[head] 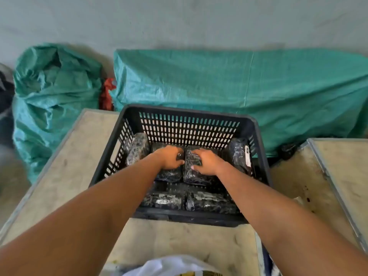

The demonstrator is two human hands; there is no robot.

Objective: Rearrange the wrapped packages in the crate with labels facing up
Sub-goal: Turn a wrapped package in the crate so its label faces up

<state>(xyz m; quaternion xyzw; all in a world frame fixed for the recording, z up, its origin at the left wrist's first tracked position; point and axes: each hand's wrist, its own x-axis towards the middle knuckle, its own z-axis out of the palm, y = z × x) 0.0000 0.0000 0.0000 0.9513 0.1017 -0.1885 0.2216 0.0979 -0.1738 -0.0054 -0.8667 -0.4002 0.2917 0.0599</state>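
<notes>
A black slotted crate [191, 120] stands on a worn table and holds several dark, shiny wrapped packages. My left hand [169, 157] rests on the middle-left package [169, 174], fingers curled over its right edge. My right hand [207, 161] lies on the middle-right package [191, 172], fingers wrapped around its left side. One package [138, 148] leans upright against the left wall. Another [240, 154] stands on edge at the right wall, a white label showing on its side. Two more packages [165, 200] [211, 202] lie flat along the near wall.
The table [79, 166] has a metal rim; a second table [342, 166] stands to the right across a narrow gap. Green woven sacks [55, 92] [239, 80] lie behind the crate against a grey wall. A white bundle [169, 265] sits at the near edge.
</notes>
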